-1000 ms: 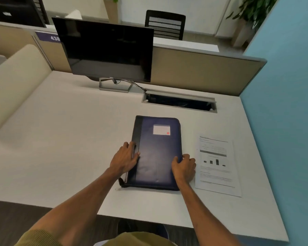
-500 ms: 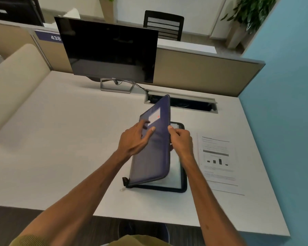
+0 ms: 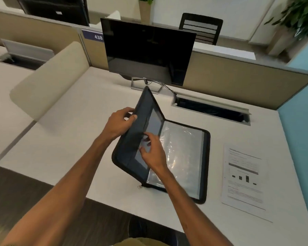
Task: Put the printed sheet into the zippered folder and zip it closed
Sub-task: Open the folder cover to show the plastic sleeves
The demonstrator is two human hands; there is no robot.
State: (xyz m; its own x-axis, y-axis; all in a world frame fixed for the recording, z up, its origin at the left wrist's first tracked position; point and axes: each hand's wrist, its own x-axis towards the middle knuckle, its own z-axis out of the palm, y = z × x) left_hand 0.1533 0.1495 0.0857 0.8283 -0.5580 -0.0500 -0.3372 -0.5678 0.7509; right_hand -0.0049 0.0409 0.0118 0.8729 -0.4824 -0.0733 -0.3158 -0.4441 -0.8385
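The dark blue zippered folder (image 3: 185, 157) lies unzipped on the white desk, its right half flat and showing clear plastic sleeves. Its cover (image 3: 140, 132) stands raised and leaning left. My left hand (image 3: 120, 122) grips the cover's outer edge, thumb on the inside. My right hand (image 3: 152, 150) touches the inner face of the cover with spread fingers. The printed sheet (image 3: 245, 178), with text and a small bar chart, lies flat on the desk to the right of the folder, untouched.
A black monitor (image 3: 148, 52) stands on its stand at the back of the desk (image 3: 69, 139). An open cable tray (image 3: 212, 110) sits behind the folder. A beige partition runs along the back, a blue wall on the right, a curved beige divider (image 3: 48, 80) at left.
The folder lay closed under both hands; the cover has since been swung up and over to the left. My view has shifted left and closer.
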